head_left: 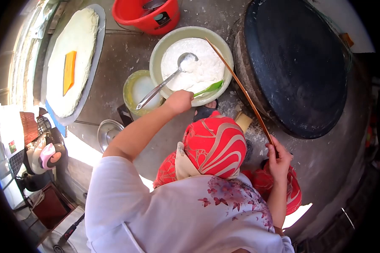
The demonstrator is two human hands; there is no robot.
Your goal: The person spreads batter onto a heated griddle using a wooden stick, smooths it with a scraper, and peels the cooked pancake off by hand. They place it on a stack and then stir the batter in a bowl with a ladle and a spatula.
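Note:
My left hand [180,101] is closed on the handle of a green spatula [213,87], its blade at the near inner edge of a pale green basin [155,59]. White batter [173,52] fills much of the basin. A metal ladle [156,91] rests in it, bowl in the batter and handle hanging over the near-left rim. My right hand [280,158] grips the lower end of a long, thin wooden stick [250,100]. The stick slants up and left, its far tip above the batter. A large round black griddle [297,67] stands right of the stick.
Left of the basin is a smaller yellowish bowl [128,90] of cloudy liquid. A red bucket [150,23] stands behind. At far left, a stack of pale flatbreads [78,42] carries an orange scraper [69,72]. A metal bowl [107,134] sits on the floor.

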